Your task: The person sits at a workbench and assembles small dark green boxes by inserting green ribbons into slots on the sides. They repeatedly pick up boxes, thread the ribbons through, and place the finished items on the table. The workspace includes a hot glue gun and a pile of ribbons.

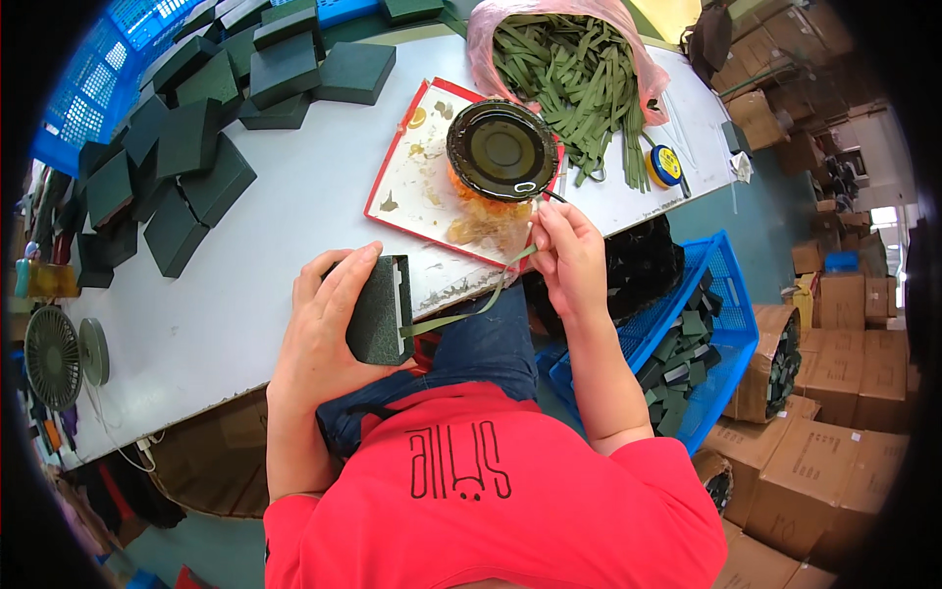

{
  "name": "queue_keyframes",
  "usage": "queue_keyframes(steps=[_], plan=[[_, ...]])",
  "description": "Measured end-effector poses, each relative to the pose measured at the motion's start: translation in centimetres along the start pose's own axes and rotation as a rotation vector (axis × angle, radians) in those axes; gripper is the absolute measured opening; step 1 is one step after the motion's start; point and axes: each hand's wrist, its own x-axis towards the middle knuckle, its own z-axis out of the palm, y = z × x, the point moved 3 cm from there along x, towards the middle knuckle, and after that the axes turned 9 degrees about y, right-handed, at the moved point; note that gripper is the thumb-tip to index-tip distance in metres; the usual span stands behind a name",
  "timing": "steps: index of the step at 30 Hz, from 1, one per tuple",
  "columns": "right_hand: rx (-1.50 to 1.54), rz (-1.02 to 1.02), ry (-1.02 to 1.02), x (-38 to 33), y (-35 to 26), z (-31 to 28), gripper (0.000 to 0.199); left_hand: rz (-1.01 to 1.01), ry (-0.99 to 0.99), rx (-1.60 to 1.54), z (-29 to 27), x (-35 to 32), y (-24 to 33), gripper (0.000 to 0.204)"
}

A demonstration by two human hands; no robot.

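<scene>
My left hand (324,319) is wrapped round a small dark green box (378,319), held on edge above my lap at the table's front edge. From the box's pale open side a narrow green ribbon (456,317) runs up to my right hand (571,257), whose thumb and fingers pinch its far end. Just beyond those fingertips stands a glue-smeared pot with a dark round top (502,147). A thin dark stick (552,196) juts from beside its rim towards my right hand. Beneath the pot lies a stained white board with red edges (397,191).
Dark green boxes (211,177) are heaped at the left of the white table (265,294). A pink plastic bag (483,44) spills green ribbons at the back. Beside it sits a yellow-and-blue round tin (666,165). A blue crate (731,324) of green pieces and cartons (795,471) stand at right.
</scene>
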Motion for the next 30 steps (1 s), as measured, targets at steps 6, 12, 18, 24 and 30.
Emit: queue_keyframes(steps=[6,12,18,24,30], plan=[[-0.250,-0.012,-0.283,-4.8,-0.3,1.6,0.013,-0.081,-0.039,-0.193,-0.5,0.6,0.8,0.107],[-0.350,0.215,-0.548,-6.6,0.1,4.4,0.019,0.007,-0.102,-0.310,-0.4,0.7,1.0,0.110],[-0.406,0.241,-0.599,-6.6,0.2,5.2,0.021,0.043,-0.079,-0.327,-0.5,0.7,1.2,0.111],[-0.458,0.237,-0.600,-6.4,0.2,5.4,0.021,0.060,-0.057,-0.344,-0.5,0.8,1.4,0.105],[-0.563,0.250,-0.624,-5.9,1.1,5.2,0.024,0.142,-0.174,-0.166,-1.1,1.1,1.9,0.106]])
